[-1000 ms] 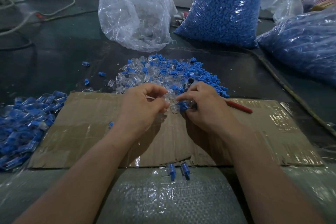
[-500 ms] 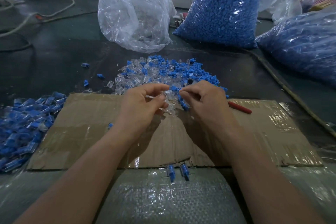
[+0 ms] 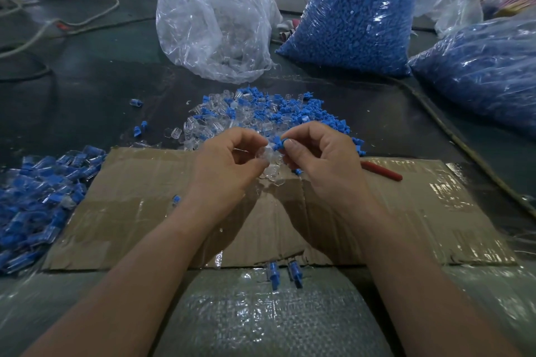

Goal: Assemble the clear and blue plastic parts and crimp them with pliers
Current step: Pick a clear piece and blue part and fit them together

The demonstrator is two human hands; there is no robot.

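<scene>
Head view, blue part [image 3: 279, 144] pinched in right grip [image 3: 324, 166]

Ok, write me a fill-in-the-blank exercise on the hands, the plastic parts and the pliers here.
1. The left hand holds the clear plastic part, while the small blue plastic part is pinched by the ___.
2. The red-handled pliers lie on the flat brown cardboard sheet, held by ___ hand.
3. At that sheet's near edge lie ___ assembled clear-and-blue pieces.
Missing words: right hand; neither; two.
</scene>
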